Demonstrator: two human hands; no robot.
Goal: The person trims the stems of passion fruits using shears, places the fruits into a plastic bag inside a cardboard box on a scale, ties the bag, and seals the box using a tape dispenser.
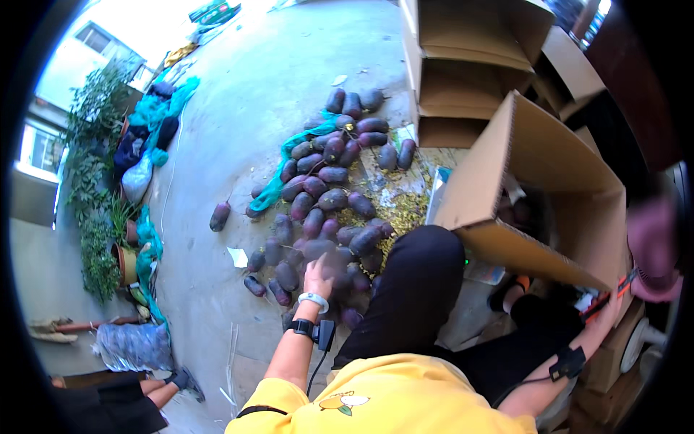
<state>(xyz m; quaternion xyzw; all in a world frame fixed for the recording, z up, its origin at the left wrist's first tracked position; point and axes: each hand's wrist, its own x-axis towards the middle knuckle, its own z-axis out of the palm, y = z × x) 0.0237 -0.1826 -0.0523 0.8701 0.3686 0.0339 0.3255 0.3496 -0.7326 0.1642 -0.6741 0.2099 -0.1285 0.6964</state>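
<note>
A large heap of purple radishes [314, 186], dark-skinned and oblong, lies on the concrete floor before me. My left hand [318, 278] reaches into its near side, fingers closed round a radish [316, 249] that looks smeared by motion. On that wrist are a pale bangle [314, 299] and a black strap. At my right stands a tall open cardboard box [470, 170]; dark shapes inside it are hard to make out. My right forearm [596, 333] stretches up to the near right corner of this box, where the fingers are hidden.
Teal netting [278, 181] lies across the heap, with yellowish scraps [405, 217] beside it. Stacked cardboard boxes [463, 87] rise behind. A pink plastic thing [654, 246] stands far right. Potted plants [94, 267] and a filled bag [134, 346] line the left; another person's legs [155, 390] show below.
</note>
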